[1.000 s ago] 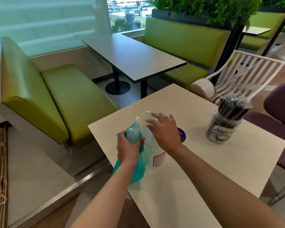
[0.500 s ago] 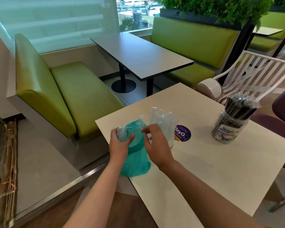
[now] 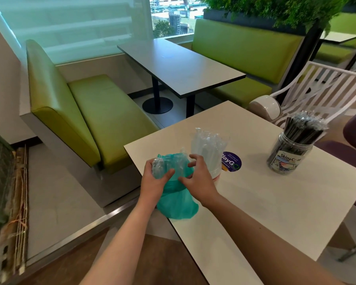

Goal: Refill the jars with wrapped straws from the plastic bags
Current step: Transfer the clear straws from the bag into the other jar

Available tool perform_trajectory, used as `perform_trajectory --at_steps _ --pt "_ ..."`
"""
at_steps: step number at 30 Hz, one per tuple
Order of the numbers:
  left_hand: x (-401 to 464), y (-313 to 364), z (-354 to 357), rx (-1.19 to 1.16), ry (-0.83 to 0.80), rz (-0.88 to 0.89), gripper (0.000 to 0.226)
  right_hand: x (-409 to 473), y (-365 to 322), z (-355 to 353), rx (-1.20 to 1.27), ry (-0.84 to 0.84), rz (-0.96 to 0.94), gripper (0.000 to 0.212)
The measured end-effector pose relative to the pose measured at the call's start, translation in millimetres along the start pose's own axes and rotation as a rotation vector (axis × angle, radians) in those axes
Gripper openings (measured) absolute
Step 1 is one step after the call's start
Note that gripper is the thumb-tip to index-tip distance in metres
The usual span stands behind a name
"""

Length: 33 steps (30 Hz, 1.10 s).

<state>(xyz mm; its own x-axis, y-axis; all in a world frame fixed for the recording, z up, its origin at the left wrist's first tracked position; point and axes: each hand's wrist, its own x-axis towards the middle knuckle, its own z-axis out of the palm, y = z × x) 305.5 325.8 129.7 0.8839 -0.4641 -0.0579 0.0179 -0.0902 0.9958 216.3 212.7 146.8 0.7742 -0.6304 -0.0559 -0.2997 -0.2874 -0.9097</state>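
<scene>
Gripping the gathered top of a teal plastic bag (image 3: 178,204), the left hand (image 3: 154,182) closes around a clear bundle of wrapped straws (image 3: 162,167) that pokes out of the bag's mouth. The right hand (image 3: 197,182) sits just beside it on the right, its fingers (image 3: 190,163) curled and pinching at the bag's rim and the clear wrapping; the pinch looks light. The bag rests at the near left corner of the white desk (image 3: 275,202), its lower part slumped on the surface close to the edge.

Just behind the hands, touching the far side of the bag, stands a clear jar (image 3: 209,149) holding pale wrapped straws, whose tops rise above the right hand; its lower half is hidden by that hand. A round purple sticker (image 3: 231,164) lies flat on the desk to the right of this jar. Well apart, toward the far right of the desk, a second clear jar (image 3: 288,155) with a printed label stands upright, packed with dark wrapped straws (image 3: 304,128) that fan out above its rim.

A white slatted chair (image 3: 327,91) stands beyond the desk on the right, and a green bench seat (image 3: 95,112) lies to the far left.
</scene>
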Motion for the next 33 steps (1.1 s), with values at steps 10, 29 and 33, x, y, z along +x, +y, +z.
perform_trajectory --at_steps 10,29,33 --pt "-6.4 -2.4 5.9 -0.057 -0.092 -0.026 0.057 3.7 15.1 -10.5 0.026 -0.152 0.064 0.039" --pt "-13.2 4.1 14.5 -0.065 -0.115 -0.01 0.065 4.2 17.7 -8.6 0.087 -0.175 0.122 0.038" --pt "-10.5 4.3 17.2 -0.046 -0.135 0.004 0.074 4.5 14.1 -8.6 0.036 -0.144 0.103 0.037"
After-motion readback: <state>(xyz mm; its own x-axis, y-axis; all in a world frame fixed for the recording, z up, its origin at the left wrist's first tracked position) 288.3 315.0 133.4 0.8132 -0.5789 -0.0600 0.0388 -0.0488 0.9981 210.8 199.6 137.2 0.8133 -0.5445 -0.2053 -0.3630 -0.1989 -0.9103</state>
